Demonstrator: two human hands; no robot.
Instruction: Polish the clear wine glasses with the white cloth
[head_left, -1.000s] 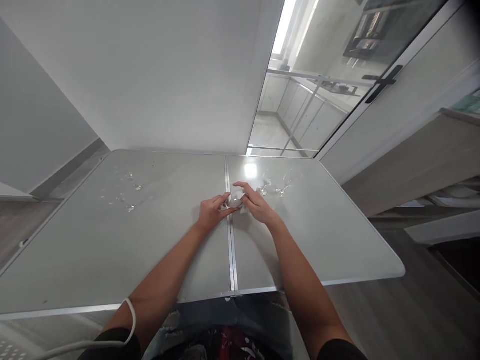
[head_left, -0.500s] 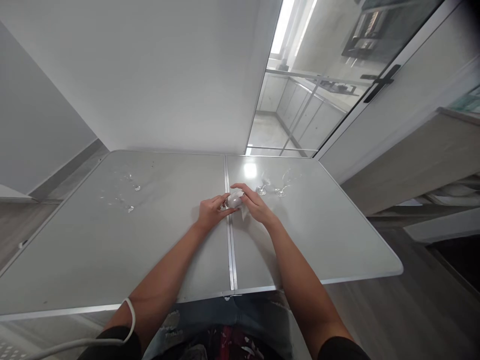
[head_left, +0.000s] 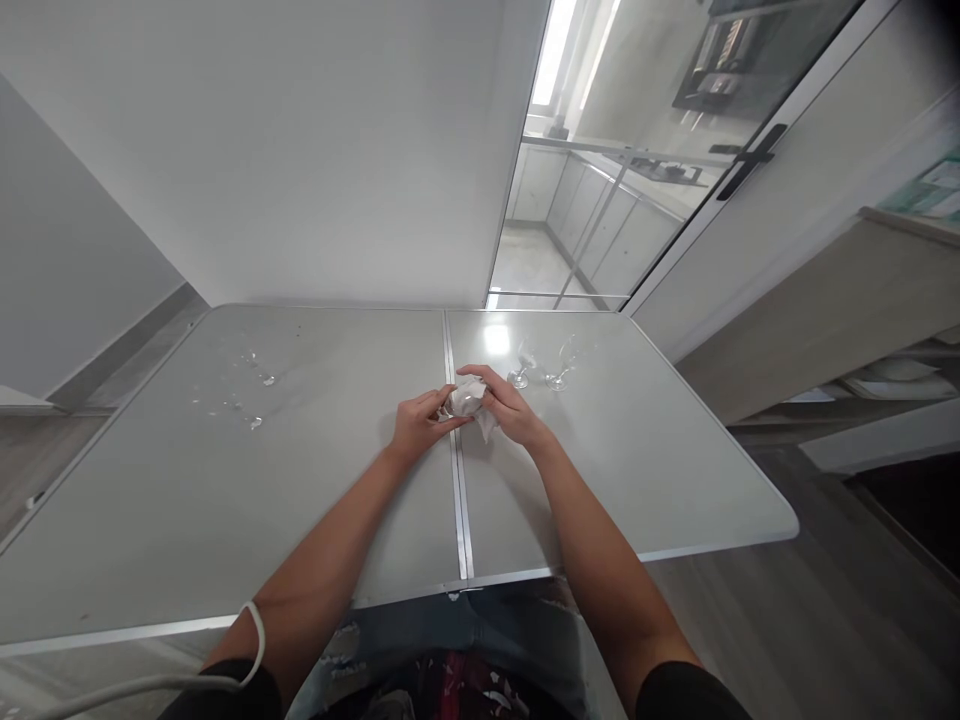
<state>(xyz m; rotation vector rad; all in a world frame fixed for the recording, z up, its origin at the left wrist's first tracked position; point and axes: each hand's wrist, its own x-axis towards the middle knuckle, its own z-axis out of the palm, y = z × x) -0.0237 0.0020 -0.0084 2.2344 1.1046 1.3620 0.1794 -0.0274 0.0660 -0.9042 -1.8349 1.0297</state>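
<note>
Over the table's middle seam, my left hand [head_left: 421,418] is closed around a clear glass [head_left: 448,404], most of which is hidden by fingers and tissue. My right hand [head_left: 508,404] presses a crumpled white tissue [head_left: 468,397] against that glass, a loose corner hanging below. Just beyond my right hand stand two clear stemmed glasses, the nearer glass [head_left: 518,378] and the farther-right glass [head_left: 556,380]. On the left half of the table, two more clear stemmed glasses, one [head_left: 268,380] behind the other [head_left: 255,423], appear to lie on their sides; their outlines are faint.
The pale folding table [head_left: 360,345] has a metal edge and a metal centre seam [head_left: 460,500]. Behind it rises a white wall [head_left: 337,150], with a glass door [head_left: 570,220] to the right. A white cable [head_left: 150,684] passes by my left arm. Shelves [head_left: 832,300] stand at right.
The tissue has shifted and bunched over the glass between my hands, covering more of it. My hands stay in nearly the same place; the view has turned slightly.
</note>
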